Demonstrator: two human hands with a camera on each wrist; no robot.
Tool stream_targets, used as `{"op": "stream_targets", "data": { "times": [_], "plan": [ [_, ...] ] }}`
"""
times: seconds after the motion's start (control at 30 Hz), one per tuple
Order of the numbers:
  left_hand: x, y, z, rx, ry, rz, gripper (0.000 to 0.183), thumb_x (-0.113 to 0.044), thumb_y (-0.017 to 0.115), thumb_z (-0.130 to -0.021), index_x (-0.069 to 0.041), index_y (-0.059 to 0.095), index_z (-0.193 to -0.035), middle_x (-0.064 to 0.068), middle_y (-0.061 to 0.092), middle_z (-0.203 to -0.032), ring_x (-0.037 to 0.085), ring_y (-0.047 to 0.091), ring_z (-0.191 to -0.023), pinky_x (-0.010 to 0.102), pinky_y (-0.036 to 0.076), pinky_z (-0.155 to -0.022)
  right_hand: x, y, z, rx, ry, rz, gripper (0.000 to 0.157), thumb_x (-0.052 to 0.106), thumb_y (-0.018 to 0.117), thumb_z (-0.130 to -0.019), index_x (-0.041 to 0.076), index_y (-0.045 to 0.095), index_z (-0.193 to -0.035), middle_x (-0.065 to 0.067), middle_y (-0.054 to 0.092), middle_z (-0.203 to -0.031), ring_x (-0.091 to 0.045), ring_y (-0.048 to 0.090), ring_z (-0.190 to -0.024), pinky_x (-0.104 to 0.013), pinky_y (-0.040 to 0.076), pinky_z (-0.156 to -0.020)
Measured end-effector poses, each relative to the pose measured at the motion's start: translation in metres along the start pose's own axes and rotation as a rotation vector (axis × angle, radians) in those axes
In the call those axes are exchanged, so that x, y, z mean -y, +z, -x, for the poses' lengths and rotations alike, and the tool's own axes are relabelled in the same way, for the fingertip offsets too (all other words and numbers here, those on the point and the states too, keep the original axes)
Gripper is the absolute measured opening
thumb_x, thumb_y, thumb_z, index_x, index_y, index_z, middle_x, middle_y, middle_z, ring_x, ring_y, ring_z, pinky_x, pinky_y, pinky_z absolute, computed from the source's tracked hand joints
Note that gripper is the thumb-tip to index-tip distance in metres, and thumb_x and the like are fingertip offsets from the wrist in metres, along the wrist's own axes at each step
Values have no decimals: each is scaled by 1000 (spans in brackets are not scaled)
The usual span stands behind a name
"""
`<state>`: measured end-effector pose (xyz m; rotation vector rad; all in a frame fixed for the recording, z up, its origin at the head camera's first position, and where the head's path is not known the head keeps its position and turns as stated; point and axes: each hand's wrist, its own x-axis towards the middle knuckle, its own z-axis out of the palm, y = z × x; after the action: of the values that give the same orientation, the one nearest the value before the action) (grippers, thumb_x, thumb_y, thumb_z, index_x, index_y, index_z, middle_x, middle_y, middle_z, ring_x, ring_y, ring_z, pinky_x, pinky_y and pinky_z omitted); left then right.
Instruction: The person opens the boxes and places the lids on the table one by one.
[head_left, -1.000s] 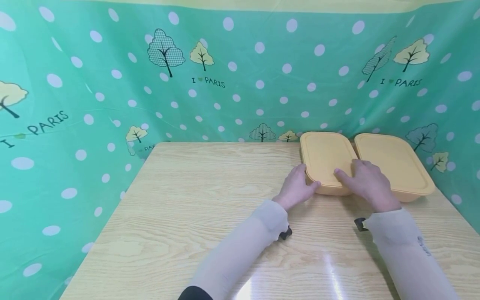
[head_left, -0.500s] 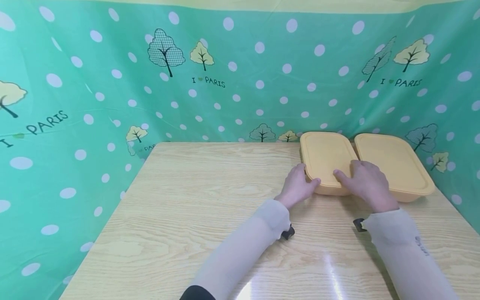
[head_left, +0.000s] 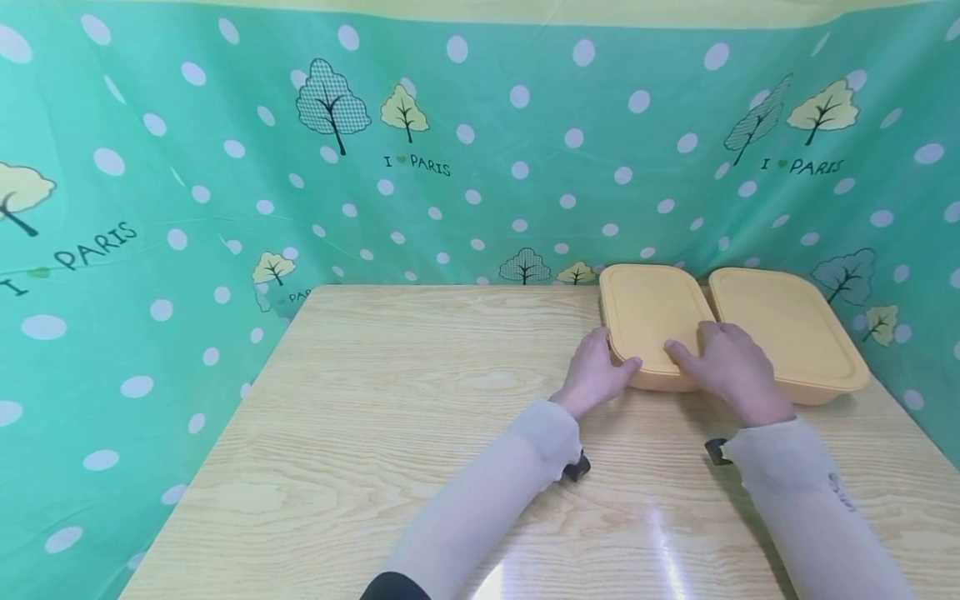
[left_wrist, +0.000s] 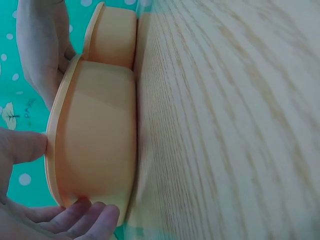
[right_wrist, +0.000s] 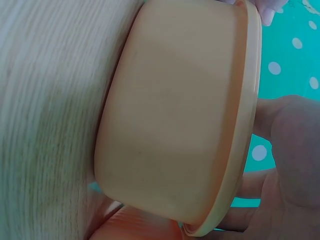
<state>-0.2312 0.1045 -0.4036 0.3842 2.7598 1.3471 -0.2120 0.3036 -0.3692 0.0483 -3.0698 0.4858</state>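
Observation:
Two yellow-orange lidded plastic containers stand side by side on the table. My left hand grips the near left corner of the left container, thumb at the lid's rim. In the left wrist view, the fingers lie along the side wall of that container. On its right side, my right hand holds the same container, thumb on the lid and the other fingers over the right edge. The right container sits just beside it, its lid on. The lid looks seated; the contents are hidden.
The wood-grain table stretches left and toward the front. A green polka-dot cloth hangs behind the table and along its sides, close behind both containers.
My right hand has shifted very slightly left on the container. The left hand and both containers look practically unmoved.

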Motion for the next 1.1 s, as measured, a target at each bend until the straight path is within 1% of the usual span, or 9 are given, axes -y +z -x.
{"op": "stream_targets", "data": {
  "times": [0.43, 0.6, 0.7, 0.8, 0.9, 1.0, 1.1],
  "plan": [
    [3, -2, 2, 3, -30, 21, 65, -40, 68, -86, -11, 42, -137, 2, 52, -129, 16, 50, -119, 27, 40, -102, 4, 0, 2, 15, -13, -30, 88, 63, 39, -92, -17, 41, -128, -41, 42, -127, -55, 39, -115, -68, 36, -88],
    [4, -5, 0, -5, -27, 24, 62, -38, 69, -85, -11, 44, -135, 2, 54, -125, 15, 52, -116, 27, 41, -100, 6, 0, 2, 14, -17, -31, 89, 63, 38, -92, -17, 39, -130, -41, 40, -129, -56, 38, -116, -69, 35, -89],
    [4, -7, -1, -7, -21, 35, 58, -35, 71, -84, -10, 47, -131, 1, 55, -120, 15, 53, -111, 26, 42, -98, 7, 0, 3, -1, -21, -20, 88, 63, 39, -92, -17, 41, -129, -41, 42, -127, -56, 41, -114, -69, 36, -87],
    [4, -10, -3, -8, -35, 52, 57, -34, 72, -83, -10, 48, -129, 1, 55, -118, 15, 54, -109, 27, 43, -97, 8, 1, 2, -10, -19, -15, 88, 63, 39, -92, -17, 42, -128, -41, 43, -124, -56, 43, -110, -68, 38, -85],
    [3, -12, -4, -8, -60, 68, 59, -34, 72, -83, -10, 48, -131, 3, 55, -121, 16, 53, -112, 28, 43, -98, 9, 2, 0, 4, -2, -48, 91, 63, 38, -92, -19, 36, -132, -43, 39, -127, -57, 41, -112, -68, 36, -89],
    [3, -13, -6, -2, -79, 95, 62, -34, 73, -82, -9, 47, -133, 4, 55, -124, 17, 53, -114, 29, 43, -98, 8, 2, -2, 26, 37, -111, 94, 60, 36, -93, -23, 24, -136, -45, 34, -129, -56, 39, -113, -67, 35, -92],
    [4, -14, -8, 12, -94, 140, 64, -32, 76, -80, -8, 48, -132, 4, 57, -122, 17, 54, -111, 29, 44, -96, 7, 3, -3, 31, 81, -179, 88, 51, 34, -97, -25, 16, -137, -45, 36, -124, -52, 45, -105, -64, 42, -85]
  ]
}}
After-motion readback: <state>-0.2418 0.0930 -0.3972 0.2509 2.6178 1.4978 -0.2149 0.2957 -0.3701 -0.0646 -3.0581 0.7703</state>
